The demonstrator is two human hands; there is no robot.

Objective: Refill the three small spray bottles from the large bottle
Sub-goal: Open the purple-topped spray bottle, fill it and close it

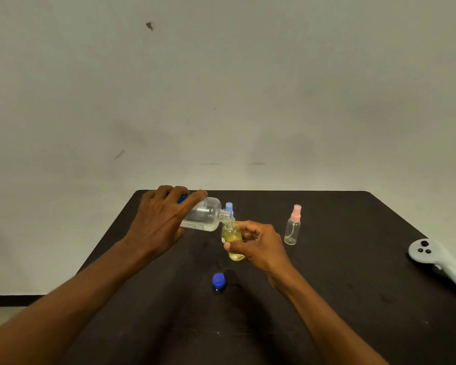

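My left hand (160, 222) grips the large clear bottle (207, 214), tipped on its side with its open neck over the mouth of a small open bottle (232, 237) with yellowish liquid in it. My right hand (258, 245) holds that small bottle upright on the dark table (340, 299). Right behind it stands a small spray bottle with a blue top (229, 207), mostly hidden. A clear spray bottle with a pink top (292, 227) stands to the right, apart from my hands. A blue cap (218, 281) lies on the table in front.
A light grey hand controller (437, 262) lies at the table's right edge. A pale wall rises just behind the table's far edge.
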